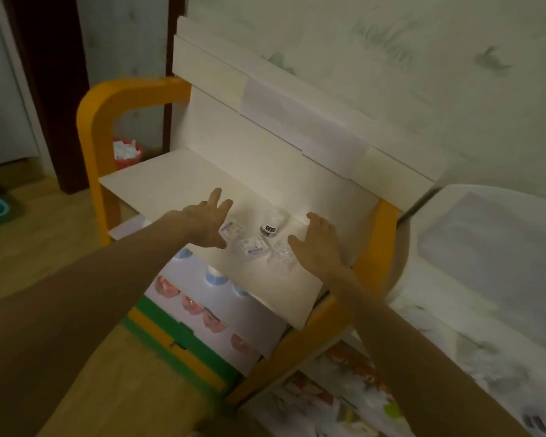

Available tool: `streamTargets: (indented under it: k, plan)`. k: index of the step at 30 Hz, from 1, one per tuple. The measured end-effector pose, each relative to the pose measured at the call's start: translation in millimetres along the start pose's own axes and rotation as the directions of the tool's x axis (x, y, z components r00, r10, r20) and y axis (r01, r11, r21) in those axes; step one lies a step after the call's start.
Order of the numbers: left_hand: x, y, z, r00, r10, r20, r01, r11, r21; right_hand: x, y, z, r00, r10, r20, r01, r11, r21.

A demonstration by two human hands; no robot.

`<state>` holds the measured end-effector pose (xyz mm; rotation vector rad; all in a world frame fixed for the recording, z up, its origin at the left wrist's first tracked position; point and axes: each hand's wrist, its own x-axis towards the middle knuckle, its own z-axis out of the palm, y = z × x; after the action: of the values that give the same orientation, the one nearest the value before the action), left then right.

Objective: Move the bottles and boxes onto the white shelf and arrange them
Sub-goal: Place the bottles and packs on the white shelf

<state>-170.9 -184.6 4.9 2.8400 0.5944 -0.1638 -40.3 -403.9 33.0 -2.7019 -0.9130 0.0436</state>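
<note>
Two small boxes [232, 230] [252, 246] sit on white shelf [158, 181] beside small bottle [270, 229]. I've left hand [207, 222] and right hand [317, 239] flanking, fingers spread, holding nothing. Light, probably slippery; take bottle by its sides.

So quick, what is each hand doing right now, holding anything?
Left hand: open, fingers spread beside a small white box, gripping nothing.
Right hand: open, fingers loosely bent near a crinkled clear packet, holding nothing.
</note>
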Motion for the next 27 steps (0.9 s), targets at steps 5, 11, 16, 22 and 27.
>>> streamTargets:
  k: [5, 11, 16, 22, 27]
  plan:
    - [35, -10, 17, 0.991, -0.018, 0.133, 0.022, 0.999, -0.028, 36, 1, 18, 0.991, 0.024, 0.13, -0.016, 0.998, -0.058]
    - [94, -13, 31, 0.963, -0.04, 0.266, 0.043, 0.999, -0.004, 105, 2, 45, 0.965, 0.055, 0.256, -0.065, 0.997, 0.031]
    - [138, -17, 42, 0.931, 0.01, 0.365, -0.027, 0.999, 0.042, 155, 1, 69, 0.936, 0.063, 0.346, -0.077, 0.997, 0.026]
    - [172, -23, 32, 0.918, 0.052, 0.394, -0.074, 0.996, 0.042, 179, 2, 88, 0.917, 0.048, 0.396, -0.075, 0.996, 0.052]
    - [181, -29, 25, 0.957, 0.042, 0.286, -0.038, 0.999, -0.018, 189, 5, 87, 0.918, 0.056, 0.394, -0.108, 0.988, 0.111]
